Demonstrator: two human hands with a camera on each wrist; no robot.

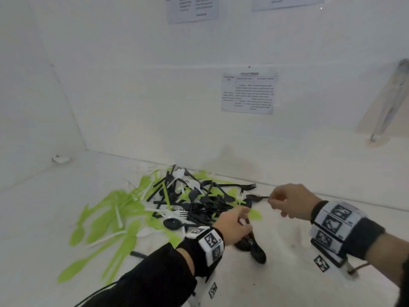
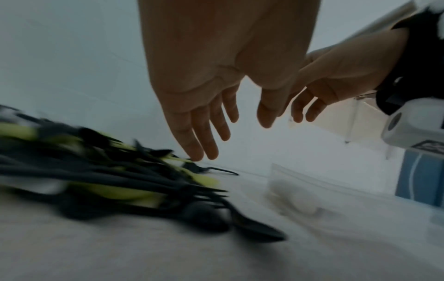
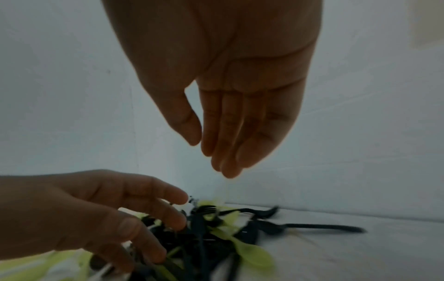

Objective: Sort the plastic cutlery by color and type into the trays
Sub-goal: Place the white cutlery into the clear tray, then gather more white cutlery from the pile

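A tangled pile of green, black and white plastic cutlery lies on the white table near the back wall. My left hand hovers over the pile's right edge, above a few black spoons. The left wrist view shows its fingers straight and holding nothing. My right hand is just right of the pile, fingertips by the handle end of a black spoon. In the right wrist view its fingers are straight with nothing between them and the thumb.
The white back wall stands close behind the pile, with a printed sheet on it. Green spoons spread out to the left. In the left wrist view a clear plastic container and a blue box stand at the right.
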